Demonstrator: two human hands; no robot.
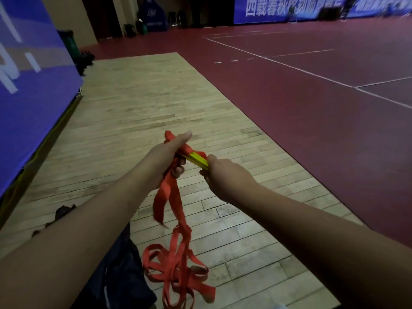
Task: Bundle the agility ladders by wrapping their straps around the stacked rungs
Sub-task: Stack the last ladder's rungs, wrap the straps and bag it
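Head view. Yellow rungs [197,159], stacked, were held in the air above the wood floor [145,103], one hand at each end. Left grip [170,153] was curled round one end of the stack, over red strap [170,195] wound there, with the thumb laid straight along the top. Right grip [225,177] was closed round the other end. Progress, as judged: early. Some turns sat on the left end, bare yellow showed between the hands, and most of the strap hung down to a loose tangle on the floor. Left to do: wind in the slack and secure the tail. Hard to tell: the count of rungs and turns, since they were blurred and covered by fingers. The right fingertips were hidden behind the hand. Dark cloth [116,275] beside the tangle was unidentified, partly behind the left forearm.
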